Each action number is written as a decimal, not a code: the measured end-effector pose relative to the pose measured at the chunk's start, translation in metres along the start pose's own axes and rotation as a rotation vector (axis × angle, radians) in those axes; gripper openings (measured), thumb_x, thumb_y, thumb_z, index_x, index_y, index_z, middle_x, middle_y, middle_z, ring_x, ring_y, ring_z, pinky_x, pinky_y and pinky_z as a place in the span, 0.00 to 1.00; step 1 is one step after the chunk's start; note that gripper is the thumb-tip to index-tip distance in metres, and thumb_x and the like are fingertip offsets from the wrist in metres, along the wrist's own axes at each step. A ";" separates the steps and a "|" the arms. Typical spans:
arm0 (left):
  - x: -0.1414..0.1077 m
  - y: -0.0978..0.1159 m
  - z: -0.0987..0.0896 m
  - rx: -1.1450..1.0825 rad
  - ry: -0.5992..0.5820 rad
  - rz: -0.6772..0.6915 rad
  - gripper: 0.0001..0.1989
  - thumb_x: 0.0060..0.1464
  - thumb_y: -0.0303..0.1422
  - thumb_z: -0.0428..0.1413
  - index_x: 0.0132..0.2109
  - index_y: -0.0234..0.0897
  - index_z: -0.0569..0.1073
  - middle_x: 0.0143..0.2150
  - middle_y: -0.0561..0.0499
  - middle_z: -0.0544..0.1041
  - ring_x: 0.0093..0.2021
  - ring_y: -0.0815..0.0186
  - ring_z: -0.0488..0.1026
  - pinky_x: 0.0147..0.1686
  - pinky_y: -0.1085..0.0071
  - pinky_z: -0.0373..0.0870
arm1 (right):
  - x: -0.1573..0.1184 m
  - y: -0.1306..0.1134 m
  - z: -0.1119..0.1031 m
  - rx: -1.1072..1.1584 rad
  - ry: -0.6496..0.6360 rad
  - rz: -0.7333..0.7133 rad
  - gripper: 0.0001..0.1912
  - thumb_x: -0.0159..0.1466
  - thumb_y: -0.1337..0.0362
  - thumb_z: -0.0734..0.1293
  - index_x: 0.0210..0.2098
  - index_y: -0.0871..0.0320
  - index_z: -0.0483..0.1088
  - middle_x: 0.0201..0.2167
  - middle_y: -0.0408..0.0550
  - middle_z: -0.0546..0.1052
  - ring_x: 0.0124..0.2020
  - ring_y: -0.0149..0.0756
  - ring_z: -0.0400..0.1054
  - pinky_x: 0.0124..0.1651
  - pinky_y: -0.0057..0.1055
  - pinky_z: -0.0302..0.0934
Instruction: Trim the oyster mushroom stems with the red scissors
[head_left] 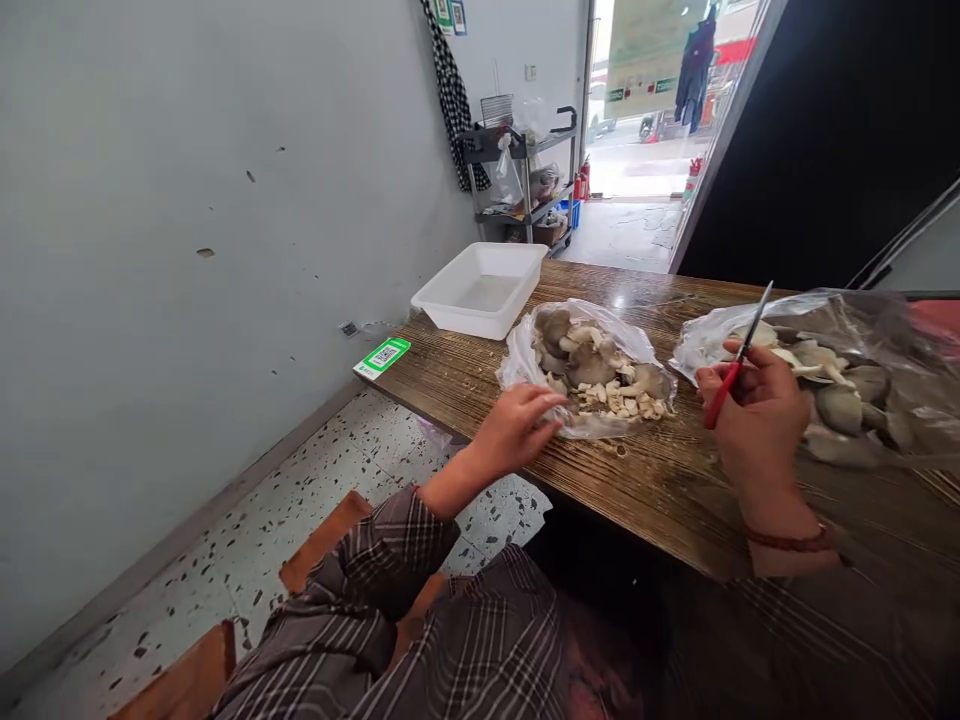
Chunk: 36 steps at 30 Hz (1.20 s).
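Observation:
In my right hand (761,420) is a small red-handled knife (724,395), its narrow blade pointing up and away. This hand is raised just in front of the right-hand bag of mushrooms. My left hand (517,428) has its fingers apart at the near left edge of a clear plastic bag (529,365); whether they touch the plastic is hard to tell. Grey-brown oyster mushrooms (589,360) are heaped on that bag, with small pale cut pieces (626,403) along their near side. More oyster mushrooms (840,405) lie in the other clear bag (701,340).
A white plastic tub (480,322) stands at the far left of the wooden table (600,480). A green-and-white QR card (382,357) lies on the table's left corner. Beyond are a wheeled shelf cart (526,185) and a bright doorway (637,150). A wall runs along the left.

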<state>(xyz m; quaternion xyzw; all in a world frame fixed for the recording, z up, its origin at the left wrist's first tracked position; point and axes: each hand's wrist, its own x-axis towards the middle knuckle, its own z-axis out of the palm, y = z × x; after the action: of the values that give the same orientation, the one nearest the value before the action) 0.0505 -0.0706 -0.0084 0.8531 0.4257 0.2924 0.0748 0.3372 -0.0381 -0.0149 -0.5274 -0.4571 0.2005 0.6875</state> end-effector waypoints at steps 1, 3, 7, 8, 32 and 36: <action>-0.002 -0.011 -0.004 -0.016 0.108 -0.054 0.14 0.64 0.33 0.54 0.54 0.38 0.76 0.53 0.40 0.79 0.55 0.56 0.75 0.58 0.56 0.70 | 0.000 0.000 0.000 0.009 -0.001 0.006 0.27 0.49 0.59 0.76 0.48 0.58 0.75 0.29 0.45 0.76 0.27 0.33 0.69 0.30 0.33 0.63; -0.006 -0.041 -0.014 -0.005 0.248 -0.194 0.13 0.64 0.32 0.53 0.52 0.37 0.76 0.50 0.41 0.79 0.52 0.57 0.76 0.55 0.59 0.72 | -0.001 -0.001 -0.001 0.032 -0.009 0.025 0.27 0.48 0.61 0.76 0.48 0.57 0.75 0.29 0.45 0.76 0.27 0.33 0.68 0.30 0.33 0.62; -0.017 -0.107 -0.026 0.099 0.158 -0.556 0.14 0.54 0.27 0.58 0.48 0.35 0.78 0.41 0.46 0.77 0.37 0.62 0.75 0.48 0.61 0.75 | -0.002 -0.003 -0.002 -0.010 -0.022 0.049 0.26 0.48 0.62 0.75 0.48 0.55 0.76 0.29 0.46 0.77 0.27 0.35 0.69 0.31 0.35 0.61; -0.018 -0.121 -0.027 0.109 0.119 -0.605 0.16 0.51 0.26 0.60 0.49 0.34 0.78 0.40 0.46 0.77 0.34 0.63 0.75 0.48 0.61 0.75 | -0.002 -0.003 -0.002 -0.022 -0.026 0.054 0.26 0.49 0.62 0.75 0.48 0.54 0.76 0.29 0.46 0.76 0.27 0.35 0.69 0.31 0.35 0.61; 0.049 -0.153 -0.016 -0.007 0.166 -0.521 0.04 0.51 0.27 0.54 0.30 0.36 0.74 0.27 0.51 0.73 0.31 0.65 0.69 0.37 0.68 0.68 | 0.001 -0.002 -0.001 -0.044 -0.021 0.061 0.26 0.52 0.60 0.75 0.50 0.57 0.74 0.30 0.42 0.76 0.28 0.32 0.68 0.32 0.31 0.61; 0.063 -0.116 -0.017 -0.373 0.303 -0.463 0.05 0.51 0.32 0.55 0.36 0.35 0.73 0.28 0.54 0.72 0.28 0.68 0.69 0.32 0.71 0.67 | 0.002 -0.006 0.000 -0.038 -0.037 0.058 0.26 0.52 0.58 0.76 0.49 0.57 0.73 0.30 0.43 0.76 0.28 0.32 0.68 0.29 0.31 0.60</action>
<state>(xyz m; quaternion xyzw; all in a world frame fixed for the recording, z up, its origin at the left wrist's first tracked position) -0.0095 0.0483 -0.0108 0.6522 0.5537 0.4639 0.2298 0.3373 -0.0387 -0.0090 -0.5497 -0.4579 0.2211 0.6628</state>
